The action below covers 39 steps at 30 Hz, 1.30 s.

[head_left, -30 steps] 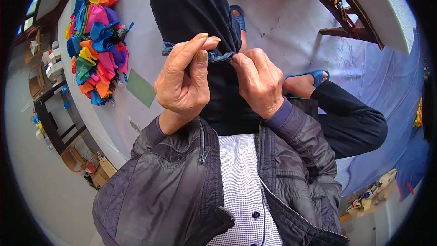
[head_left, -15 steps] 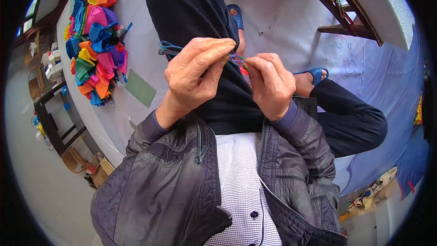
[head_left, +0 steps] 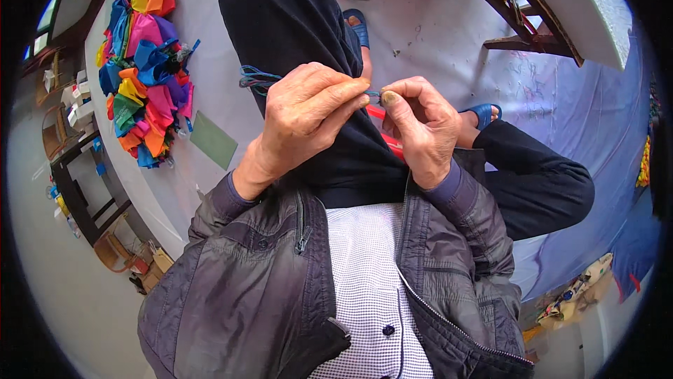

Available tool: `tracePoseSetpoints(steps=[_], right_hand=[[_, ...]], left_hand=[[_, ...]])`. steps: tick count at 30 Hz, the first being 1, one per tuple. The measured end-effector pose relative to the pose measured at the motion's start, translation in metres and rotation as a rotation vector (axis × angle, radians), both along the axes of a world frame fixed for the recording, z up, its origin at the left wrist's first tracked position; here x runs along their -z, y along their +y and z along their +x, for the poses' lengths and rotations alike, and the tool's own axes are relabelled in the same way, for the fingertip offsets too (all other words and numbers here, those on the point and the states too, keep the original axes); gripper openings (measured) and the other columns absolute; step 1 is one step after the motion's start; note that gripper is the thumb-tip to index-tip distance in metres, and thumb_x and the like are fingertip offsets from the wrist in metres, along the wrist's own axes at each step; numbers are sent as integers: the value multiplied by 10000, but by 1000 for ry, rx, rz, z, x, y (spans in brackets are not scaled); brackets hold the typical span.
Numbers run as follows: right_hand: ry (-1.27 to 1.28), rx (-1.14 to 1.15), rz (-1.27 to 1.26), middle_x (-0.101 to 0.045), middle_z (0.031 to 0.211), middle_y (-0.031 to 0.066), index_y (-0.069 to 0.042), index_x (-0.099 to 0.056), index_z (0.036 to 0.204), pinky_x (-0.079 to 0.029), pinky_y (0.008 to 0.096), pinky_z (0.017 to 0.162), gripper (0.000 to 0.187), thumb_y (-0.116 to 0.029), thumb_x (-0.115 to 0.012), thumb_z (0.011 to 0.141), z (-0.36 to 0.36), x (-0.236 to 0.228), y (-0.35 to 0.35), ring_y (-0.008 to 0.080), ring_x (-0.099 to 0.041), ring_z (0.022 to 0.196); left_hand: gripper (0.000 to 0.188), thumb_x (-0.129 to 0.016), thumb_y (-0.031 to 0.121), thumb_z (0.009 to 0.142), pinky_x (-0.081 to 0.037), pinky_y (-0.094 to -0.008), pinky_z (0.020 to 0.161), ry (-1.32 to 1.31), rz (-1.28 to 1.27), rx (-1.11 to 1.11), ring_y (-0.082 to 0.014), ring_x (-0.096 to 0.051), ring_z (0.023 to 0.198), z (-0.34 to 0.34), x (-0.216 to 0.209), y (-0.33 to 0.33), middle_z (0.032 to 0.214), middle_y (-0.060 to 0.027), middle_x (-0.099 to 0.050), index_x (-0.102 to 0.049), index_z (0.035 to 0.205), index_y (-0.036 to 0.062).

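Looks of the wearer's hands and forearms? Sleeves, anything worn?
Left hand and right hand are both bare: no gloves, rings or watch showing. Long jacket sleeves cover the forearms, dark grey-brown with a slight sheen and creases. They end in plain dark purple-blue cuffs at the wrists. No cables or markings visible on them.

Bluish threads, black trousers, finely checked shirt, multicoloured heap
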State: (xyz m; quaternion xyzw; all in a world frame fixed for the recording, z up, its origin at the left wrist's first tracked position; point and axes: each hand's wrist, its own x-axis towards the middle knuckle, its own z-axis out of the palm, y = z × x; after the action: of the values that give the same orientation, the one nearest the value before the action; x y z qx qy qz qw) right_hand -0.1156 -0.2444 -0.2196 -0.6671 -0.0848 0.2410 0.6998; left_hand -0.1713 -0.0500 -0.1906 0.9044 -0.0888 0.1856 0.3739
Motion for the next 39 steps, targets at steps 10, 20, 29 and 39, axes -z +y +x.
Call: tracePoseSetpoints(steps=[10,20,29,39], right_hand=[[335,19,258,-677,923,73,8,-639,1030,-507,242,638,98,-87,-618,1045,9,-3,-15,138,-658,747],[368,19,548,-670,1043,140,-2,-626,1038,-561,401,897,133,-131,-598,1057,13,6,-24,268,-684,1038],[501,86,734,-638,1061,101,-19,-591,1094,-510,456,1010,166,-182,-568,1074,18,-1,-30,253,-643,1099],[504,211,1078,-557,1014,81,40,-538,1101,-358,287,593,137,-95,-523,1093,58,-9,-147,114,-394,663]], left_hand=[[259,-837,-24,768,-538,-336,648,22,40,-6,-242,-684,726,-1,0,0,865,-116,-734,-772,1018,-6],[281,-803,-55,798,-544,-315,658,44,31,-13,-233,-687,737,-1,-1,2,896,-105,-741,-766,1068,11],[272,-780,-59,820,-573,-322,641,77,24,26,-243,-740,766,-2,2,3,878,-112,-737,-753,1079,19],[260,-786,-51,812,-574,-317,609,52,65,23,-242,-736,732,-8,1,8,859,-111,-730,-740,1057,22]])
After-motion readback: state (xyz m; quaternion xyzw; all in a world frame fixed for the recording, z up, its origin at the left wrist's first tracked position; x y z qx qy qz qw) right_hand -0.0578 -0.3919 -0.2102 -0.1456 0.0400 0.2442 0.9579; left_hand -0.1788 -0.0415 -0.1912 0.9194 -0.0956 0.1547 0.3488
